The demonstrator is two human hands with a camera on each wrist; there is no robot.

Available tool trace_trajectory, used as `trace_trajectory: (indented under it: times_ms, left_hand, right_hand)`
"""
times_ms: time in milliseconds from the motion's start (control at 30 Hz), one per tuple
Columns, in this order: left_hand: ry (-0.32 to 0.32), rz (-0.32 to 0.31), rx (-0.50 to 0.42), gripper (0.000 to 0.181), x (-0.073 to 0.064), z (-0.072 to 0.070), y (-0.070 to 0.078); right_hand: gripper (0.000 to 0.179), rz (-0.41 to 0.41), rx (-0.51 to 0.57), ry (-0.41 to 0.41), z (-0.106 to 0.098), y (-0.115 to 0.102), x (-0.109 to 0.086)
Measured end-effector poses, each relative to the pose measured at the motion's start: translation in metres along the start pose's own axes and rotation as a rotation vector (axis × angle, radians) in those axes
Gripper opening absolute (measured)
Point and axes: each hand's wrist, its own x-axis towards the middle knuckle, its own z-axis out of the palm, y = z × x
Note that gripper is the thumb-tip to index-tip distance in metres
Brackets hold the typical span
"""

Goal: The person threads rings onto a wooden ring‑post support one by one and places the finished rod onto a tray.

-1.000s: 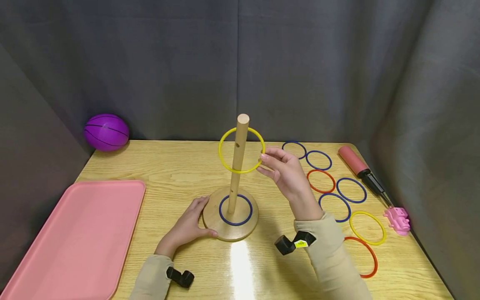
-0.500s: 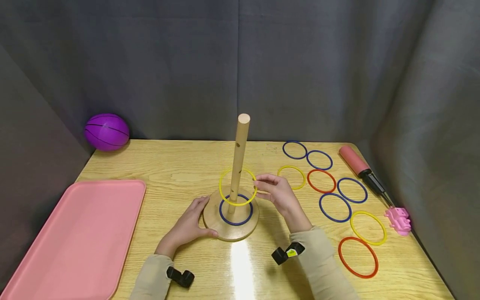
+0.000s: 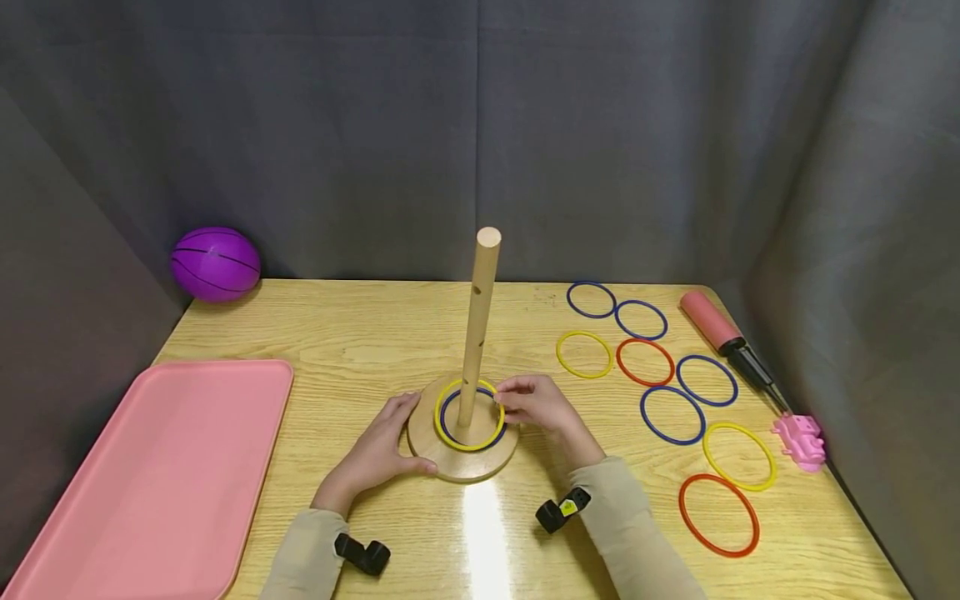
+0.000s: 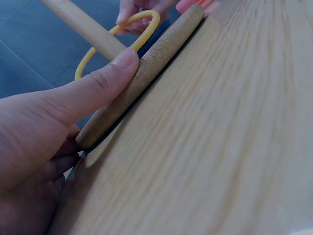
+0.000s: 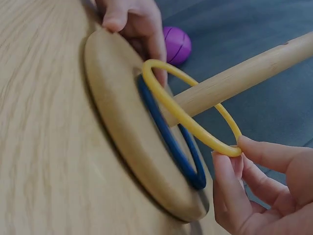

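A round wooden base [image 3: 463,467] stands on the table with an upright wooden peg [image 3: 479,317] in its middle. My left hand [image 3: 377,443] grips the base's left edge, thumb on top of the rim in the left wrist view. Around the foot of the peg lies a blue ring [image 5: 157,117], flat on the base. With thumb and fingertips, my right hand [image 3: 542,407] pinches a yellow ring [image 5: 171,106] by its right side. That ring encircles the peg just above the blue one, tilted, its held side nearer the base in the right wrist view.
Several blue, red and yellow rings lie to the right, among them a red ring [image 3: 682,516] and a yellow ring [image 3: 558,353]. A hand pump [image 3: 711,321] and a pink toy [image 3: 799,442] lie beyond. At left are a pink tray [image 3: 282,400] and a purple ball [image 3: 216,264].
My right hand has lowered the yellow ring down along the peg, from near its upper part to just above the base. The left hand has stayed on the base.
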Motion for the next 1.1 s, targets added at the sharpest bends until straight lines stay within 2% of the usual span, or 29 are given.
trace_trajectory:
  times_ms: [200,467,700,867,1000,1100]
  left_hand:
    - [-0.003,-0.007,0.004,0.114,-0.001,0.0,-0.001]
    - [-0.002,-0.015,-0.002,0.114,-0.003,0.0,-0.002]
    - [0.007,-0.01,0.014,0.114,-0.004,0.0,-0.002]
    - [0.005,-0.006,0.015,0.114,-0.002,0.001,-0.001]
    - [0.001,-0.006,0.005,0.114,-0.001,0.0,0.001]
    - [-0.001,-0.009,-0.004,0.115,-0.001,-0.001,0.002]
  right_hand:
    - [0.026,-0.001,-0.07,0.053,0.004,0.003,0.004]
    - [0.016,-0.04,-0.296,0.183,0.008,0.006,0.01]
    - [0.013,-0.051,-0.428,0.184,0.005,0.001,0.007]
    - [0.014,-0.054,-0.498,0.194,-0.013,-0.003,0.008]
    - [0.018,-0.058,-0.517,0.251,-0.039,-0.007,0.011]
    - [0.02,-0.097,-0.548,0.309,-0.06,-0.012,0.015]
